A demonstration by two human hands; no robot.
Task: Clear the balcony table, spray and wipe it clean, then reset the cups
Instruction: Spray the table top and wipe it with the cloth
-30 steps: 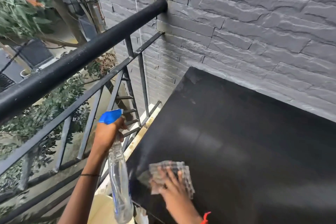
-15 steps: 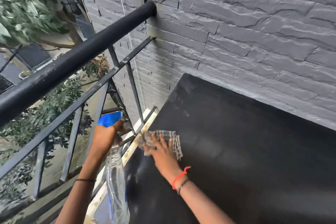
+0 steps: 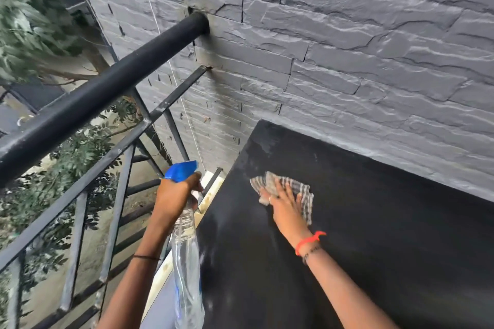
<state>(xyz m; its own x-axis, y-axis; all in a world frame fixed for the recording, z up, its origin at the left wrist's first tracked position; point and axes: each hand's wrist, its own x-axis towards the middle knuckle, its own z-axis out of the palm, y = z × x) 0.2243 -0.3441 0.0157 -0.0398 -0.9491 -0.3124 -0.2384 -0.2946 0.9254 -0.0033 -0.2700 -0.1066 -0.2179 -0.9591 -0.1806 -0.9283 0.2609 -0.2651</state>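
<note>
Right hand (image 3: 287, 204) is pressed flat on cloth (image 3: 283, 188), wiping table (image 3: 374, 235); spray bottle (image 3: 185, 256) is gripped aside by left hand (image 3: 173, 197), kept ready.

Tables: one black table (image 3: 361, 235), set against the wall.
Walls: one grey stone wall (image 3: 347, 48), behind the table.
Hands: two; left hand (image 3: 175, 199) just off the table's left edge, right hand (image 3: 287, 207) on the table.
Spray bottles: one clear spray bottle (image 3: 187, 262) with a blue head, left of the table.
Cloths: one checked cloth (image 3: 283, 189), on the table near its far left corner.
Wristbands: one red band (image 3: 310, 240) over the table; one thin dark band (image 3: 145, 257) left of it.
Railings: one black railing (image 3: 107, 91), left of the table.
</note>
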